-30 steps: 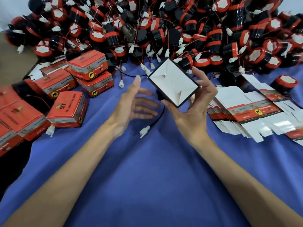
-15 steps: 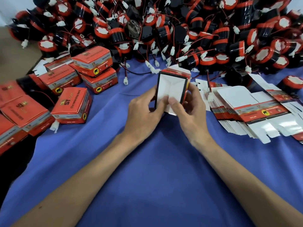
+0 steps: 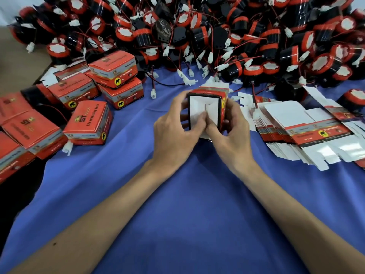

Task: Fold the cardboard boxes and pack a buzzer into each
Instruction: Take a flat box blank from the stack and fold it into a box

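Our left hand (image 3: 173, 133) and right hand (image 3: 231, 135) grip one half-folded red cardboard box (image 3: 203, 109). Some closed red boxes (image 3: 88, 123) lie left, but many flat white blanks (image 3: 296, 131) right and black-and-red round buzzers (image 3: 197, 32) far still wait.

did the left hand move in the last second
Yes. The left hand went right, away from the closed red box on the cloth, and now grips the half-folded box with the right hand; earlier it was open and off it.
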The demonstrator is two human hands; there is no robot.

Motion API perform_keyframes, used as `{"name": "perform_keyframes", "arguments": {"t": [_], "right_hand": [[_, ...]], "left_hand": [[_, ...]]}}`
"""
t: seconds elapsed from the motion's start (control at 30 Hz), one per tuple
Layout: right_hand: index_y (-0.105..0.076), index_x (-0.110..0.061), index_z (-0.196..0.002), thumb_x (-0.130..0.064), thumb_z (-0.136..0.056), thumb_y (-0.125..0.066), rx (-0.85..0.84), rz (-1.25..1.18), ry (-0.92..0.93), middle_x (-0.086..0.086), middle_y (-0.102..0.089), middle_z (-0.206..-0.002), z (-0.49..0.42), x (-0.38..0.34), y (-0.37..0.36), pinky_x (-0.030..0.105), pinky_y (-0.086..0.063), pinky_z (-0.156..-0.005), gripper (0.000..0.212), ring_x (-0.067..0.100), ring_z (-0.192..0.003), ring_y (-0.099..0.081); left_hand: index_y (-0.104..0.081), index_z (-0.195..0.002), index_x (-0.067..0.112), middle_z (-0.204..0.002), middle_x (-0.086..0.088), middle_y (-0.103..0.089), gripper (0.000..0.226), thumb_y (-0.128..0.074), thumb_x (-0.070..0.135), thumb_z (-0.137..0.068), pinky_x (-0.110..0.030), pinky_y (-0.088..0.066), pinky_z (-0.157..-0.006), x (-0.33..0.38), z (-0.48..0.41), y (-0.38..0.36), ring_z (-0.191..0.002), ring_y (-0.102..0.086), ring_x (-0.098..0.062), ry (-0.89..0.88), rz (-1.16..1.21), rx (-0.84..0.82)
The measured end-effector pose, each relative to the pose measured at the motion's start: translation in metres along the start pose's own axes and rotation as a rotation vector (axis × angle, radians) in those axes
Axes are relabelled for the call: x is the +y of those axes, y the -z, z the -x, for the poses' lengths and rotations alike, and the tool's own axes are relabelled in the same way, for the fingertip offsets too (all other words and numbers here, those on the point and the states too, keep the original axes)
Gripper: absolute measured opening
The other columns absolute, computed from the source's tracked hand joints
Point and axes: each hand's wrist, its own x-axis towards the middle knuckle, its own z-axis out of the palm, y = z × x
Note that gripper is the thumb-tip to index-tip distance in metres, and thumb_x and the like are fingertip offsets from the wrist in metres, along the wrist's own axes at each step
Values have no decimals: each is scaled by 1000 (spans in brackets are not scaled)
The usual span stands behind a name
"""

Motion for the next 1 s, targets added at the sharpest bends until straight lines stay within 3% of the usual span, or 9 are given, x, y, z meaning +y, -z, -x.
{"name": "perform_keyframes", "arguments": {"t": [0.13,0.3,0.43,0.5,0.57,0.63,0.73,0.93,1.0], "right_hand": [[-52,-14,-110,-17,-73,-64,-42,-25,35,-10,-59,-84,3,-4,2,27,-51,-69,39,9,-72,-58],[-53,-17,-107,-11,-67,-61,-88,-34,27,-12,-63,-86,4,-5,4,22,-50,-72,42,7,-79,-61],[-52,-20,-110,-12,-70,-73,-138,118,49,-3,-65,-98,4,-1,2,44,-49,-91,46,20,-104,-58],[-52,-18,-104,-16,-70,-78,-99,240,157,-22,-57,-86,4,1,0,51,-40,-98,43,-7,-100,-49],[-55,-12,-96,-19,-67,-80,-78,370,289,-30,-46,-72,5,2,0,42,-24,-103,39,-24,-94,-42],[-58,-8,-90,-9,-68,-80,-116,503,369,-24,-49,-68,4,3,0,35,-15,-102,32,-11,-84,-54],[-65,-2,-92,14,-61,-67,-130,736,469,-2,-66,-69,3,8,2,41,-11,-104,35,20,-72,-68],[-61,1,-99,2,-67,-67,-245,853,534,1,-68,-74,5,-3,1,46,-12,-107,32,24,-75,-70],[-60,-1,-109,-5,-73,-68,-280,805,538,2,-70,-89,6,-3,4,47,-11,-111,37,22,-89,-69]], "left_hand": [[-52,-128,25,-91,26,-62,60,-58,44,-72,-36,-57,-80,4,0,1,-88,-66,-2,89,27,-23],[-45,-136,29,-96,16,-64,74,-53,36,-63,-43,-54,-86,4,-1,2,-101,-63,-21,202,50,-124],[-43,-137,17,-101,19,-62,69,-54,13,-69,-25,-54,-81,1,-5,6,-97,-63,-4,276,330,-221],[-39,-138,15,-110,5,-62,68,-48,11,-71,-27,-52,-85,0,-7,10,-102,-61,-9,376,634,-317],[-39,-137,20,-120,-1,-60,58,-47,24,-79,-32,-51,-89,1,-9,11,-109,-59,-16,445,749,-390],[-44,-130,22,-117,5,-63,43,-56,32,-90,-26,-54,-85,2,-12,10,-108,-61,-13,445,675,-391],[-53,-111,23,-92,22,-68,32,-70,17,-85,-12,-50,-71,-3,-12,6,-89,-65,5,389,521,-326],[-52,-118,17,-117,0,-62,34,-65,26,-89,-27,-50,-90,-12,-14,6,-107,-60,-11,348,372,-218],[-49,-117,22,-114,7,-60,28,-58,27,-91,-23,-49,-89,-12,-13,5,-104,-58,-3,307,317,-193]]}}
